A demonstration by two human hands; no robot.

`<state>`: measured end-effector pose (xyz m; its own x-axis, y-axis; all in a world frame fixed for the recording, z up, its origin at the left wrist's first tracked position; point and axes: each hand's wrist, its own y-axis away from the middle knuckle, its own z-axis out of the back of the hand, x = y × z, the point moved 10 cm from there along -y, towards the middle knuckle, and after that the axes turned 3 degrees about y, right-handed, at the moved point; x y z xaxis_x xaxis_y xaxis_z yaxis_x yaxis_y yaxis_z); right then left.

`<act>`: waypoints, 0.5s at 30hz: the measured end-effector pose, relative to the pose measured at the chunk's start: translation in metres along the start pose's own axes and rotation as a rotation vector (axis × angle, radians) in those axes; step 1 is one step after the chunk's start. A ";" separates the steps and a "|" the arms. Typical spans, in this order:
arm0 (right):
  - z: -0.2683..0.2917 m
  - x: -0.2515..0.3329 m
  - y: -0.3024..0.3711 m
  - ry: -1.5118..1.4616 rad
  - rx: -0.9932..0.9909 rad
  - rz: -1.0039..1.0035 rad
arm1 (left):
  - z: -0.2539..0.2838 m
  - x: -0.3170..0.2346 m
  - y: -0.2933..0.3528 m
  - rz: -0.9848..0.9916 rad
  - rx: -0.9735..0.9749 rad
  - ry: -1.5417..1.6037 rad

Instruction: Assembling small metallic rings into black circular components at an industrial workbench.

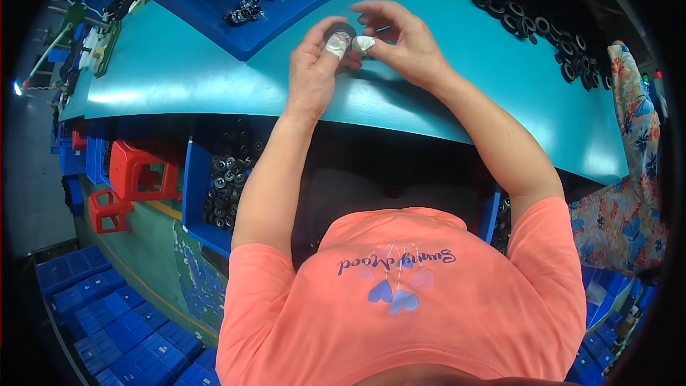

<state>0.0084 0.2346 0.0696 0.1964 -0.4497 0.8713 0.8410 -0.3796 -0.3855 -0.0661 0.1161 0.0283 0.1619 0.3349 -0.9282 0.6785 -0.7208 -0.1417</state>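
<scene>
Above the turquoise table [236, 86], my left hand [313, 75] grips a small dark round ring-shaped part [341, 28] between its thumb and fingers. White tape wraps that thumb, hiding some of the part's face. Close on the other side is my right hand [411, 46], its taped thumb pointing at the part's edge. The right index finger is raised away from the thumb, and the other fingers curl loosely. No object shows in the right hand. Whether its thumb touches the part I cannot tell.
A blue tray [193, 0] at the back holds small shiny parts [246, 11]. Many black rings [529, 25] lie at the back right. Below the table, a blue bin [191, 193] contains round dark parts [227, 179]. Red stools [136, 171] stand left; patterned cloth [636, 121] hangs right.
</scene>
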 end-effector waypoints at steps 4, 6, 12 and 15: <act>-0.024 -0.032 0.003 -0.069 0.218 -0.182 | 0.002 -0.004 0.001 -0.044 -0.004 -0.070; -0.022 -0.030 0.003 -0.083 0.180 -0.158 | 0.005 -0.002 0.001 -0.039 -0.040 -0.105; -0.013 -0.033 0.001 -0.043 0.125 -0.139 | -0.003 -0.003 -0.001 -0.035 -0.057 -0.216; -0.014 -0.026 0.004 0.007 0.171 -0.155 | -0.002 -0.010 0.001 -0.077 -0.098 -0.267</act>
<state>-0.0004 0.2335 0.0409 0.0554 -0.4031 0.9135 0.9341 -0.3022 -0.1900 -0.0655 0.1136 0.0381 -0.0782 0.2060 -0.9754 0.7495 -0.6330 -0.1938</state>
